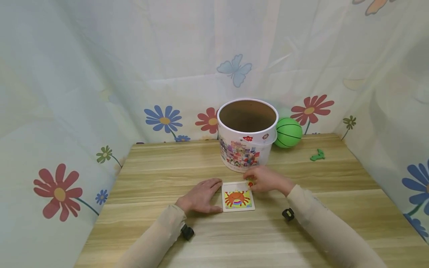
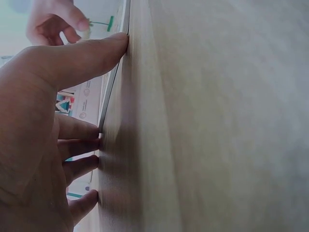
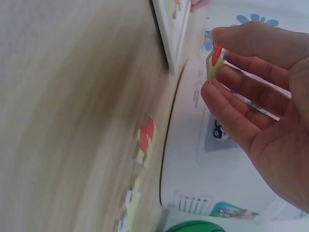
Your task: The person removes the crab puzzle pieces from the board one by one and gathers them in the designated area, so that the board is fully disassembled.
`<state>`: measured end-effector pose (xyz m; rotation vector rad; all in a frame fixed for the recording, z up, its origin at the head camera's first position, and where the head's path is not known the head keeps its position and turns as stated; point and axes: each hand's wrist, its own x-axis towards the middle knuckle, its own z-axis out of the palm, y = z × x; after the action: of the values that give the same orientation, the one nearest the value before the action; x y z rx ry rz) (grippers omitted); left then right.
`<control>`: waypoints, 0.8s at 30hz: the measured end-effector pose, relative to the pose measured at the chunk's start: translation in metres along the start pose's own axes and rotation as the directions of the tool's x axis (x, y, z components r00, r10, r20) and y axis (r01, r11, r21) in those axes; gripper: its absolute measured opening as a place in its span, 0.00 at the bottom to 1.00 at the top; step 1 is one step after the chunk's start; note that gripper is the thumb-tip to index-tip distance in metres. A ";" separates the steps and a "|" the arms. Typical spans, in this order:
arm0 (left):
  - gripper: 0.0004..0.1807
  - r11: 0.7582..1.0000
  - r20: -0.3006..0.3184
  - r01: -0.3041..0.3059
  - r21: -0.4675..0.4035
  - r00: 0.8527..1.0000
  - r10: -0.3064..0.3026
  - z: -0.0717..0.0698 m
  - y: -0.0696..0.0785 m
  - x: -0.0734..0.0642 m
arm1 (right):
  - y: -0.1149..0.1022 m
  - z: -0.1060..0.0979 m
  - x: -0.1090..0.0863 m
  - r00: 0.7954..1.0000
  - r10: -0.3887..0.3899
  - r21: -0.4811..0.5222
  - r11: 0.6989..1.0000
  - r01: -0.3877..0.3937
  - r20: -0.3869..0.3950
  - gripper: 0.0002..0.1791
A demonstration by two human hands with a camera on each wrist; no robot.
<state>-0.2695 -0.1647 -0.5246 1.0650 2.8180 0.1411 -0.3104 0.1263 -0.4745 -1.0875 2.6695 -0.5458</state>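
A small square puzzle tray (image 1: 232,187) lies on the table, its lower part filled with an orange crab picture (image 1: 238,200) and its upper strip bare. My left hand (image 1: 202,196) rests along the tray's left side. In the left wrist view, thumb (image 2: 104,54) and fingertips touch its edge, fingers fairly straight. Above the tray's upper right corner, my right hand (image 1: 266,179) pinches a yellow puzzle piece (image 3: 215,59) with red on it between thumb and fingertip. Two loose pieces, one with red shapes (image 3: 146,137), another with white spots (image 3: 128,208), lie on the table in the right wrist view.
Just behind the tray stands a white printed bucket (image 1: 246,149) with its top uncovered. A green ball (image 1: 289,133) sits at the bucket's right, and a small green object (image 1: 317,155) lies farther right. Flowered curtains (image 1: 187,74) border the wooden table (image 1: 161,167).
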 end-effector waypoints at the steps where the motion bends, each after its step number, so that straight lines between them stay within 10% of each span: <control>1: 0.55 1.000 0.000 0.001 0.002 1.000 -0.001 0.000 0.000 0.000 | 0.000 -0.002 -0.002 1.000 0.001 0.000 1.000 -0.001 -0.005 0.22; 24: 0.54 1.000 0.000 0.008 -0.004 1.000 -0.008 0.003 -0.002 0.000 | 0.021 -0.021 -0.031 0.997 0.050 -0.033 0.998 -0.053 -0.062 0.22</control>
<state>-0.2704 -0.1660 -0.5276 1.0533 2.8203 0.1460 -0.3086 0.1671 -0.4627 -1.0238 2.7608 -0.5333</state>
